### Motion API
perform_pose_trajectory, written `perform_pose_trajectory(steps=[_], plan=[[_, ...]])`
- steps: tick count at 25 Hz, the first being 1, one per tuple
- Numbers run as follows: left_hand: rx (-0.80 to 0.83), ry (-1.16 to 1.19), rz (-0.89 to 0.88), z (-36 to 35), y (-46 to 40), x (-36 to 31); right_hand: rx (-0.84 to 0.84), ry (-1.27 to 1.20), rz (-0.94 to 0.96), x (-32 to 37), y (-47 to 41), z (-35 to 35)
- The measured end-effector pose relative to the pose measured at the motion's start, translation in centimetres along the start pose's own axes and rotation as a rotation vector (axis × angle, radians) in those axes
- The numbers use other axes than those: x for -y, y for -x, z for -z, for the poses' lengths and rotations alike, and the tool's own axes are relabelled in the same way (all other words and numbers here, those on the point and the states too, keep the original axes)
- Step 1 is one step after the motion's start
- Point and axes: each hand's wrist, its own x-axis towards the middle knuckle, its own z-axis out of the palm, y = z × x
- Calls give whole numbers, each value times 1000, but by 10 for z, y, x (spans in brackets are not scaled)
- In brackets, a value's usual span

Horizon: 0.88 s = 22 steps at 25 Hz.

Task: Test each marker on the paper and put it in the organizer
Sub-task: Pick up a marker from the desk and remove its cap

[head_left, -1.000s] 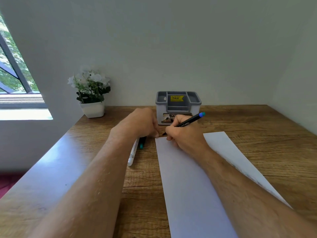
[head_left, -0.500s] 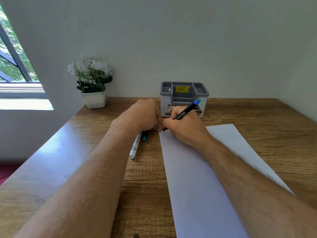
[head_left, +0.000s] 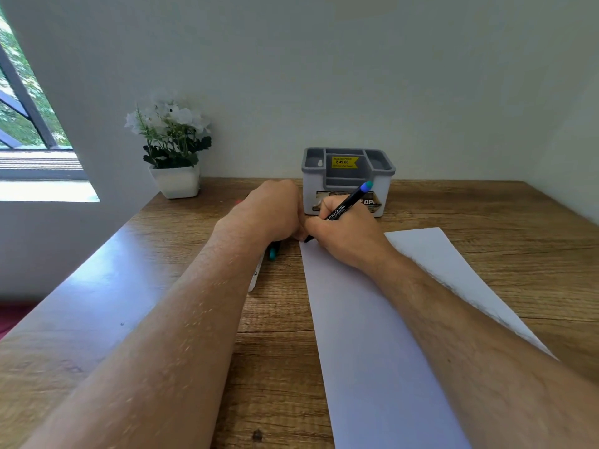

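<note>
Pinching a black marker (head_left: 343,209) in a writing hold, the right hand (head_left: 343,234) rests on the upper left corner of the white paper (head_left: 372,335) at frame centre, tip down at the sheet's top edge and the blue-green end slanting up toward the grey organizer (head_left: 348,179). The left hand (head_left: 275,212) sits just beside it with fingers curled under; whether it holds a cap or anything else cannot be told. Below the left wrist lie a teal-tipped marker (head_left: 273,252) and a white marker (head_left: 254,277) on the desk (head_left: 275,367).

The marker looks light, rigid and smooth, so a low three-finger hold near the tip probably suits the test stroke. For dropping it into a compartment, a hold nearer mid-barrel would likely steer it better. The paper is thin and may slide or buckle unless pinned flat. A potted plant (head_left: 173,150) stands in the upper left of the frame.
</note>
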Motion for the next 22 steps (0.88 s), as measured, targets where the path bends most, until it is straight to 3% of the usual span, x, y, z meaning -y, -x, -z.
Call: perform_pose_trajectory(steps=[22], plan=[[11,50,21,-1,-1,3,-26,-3,27,-3,0,-2]])
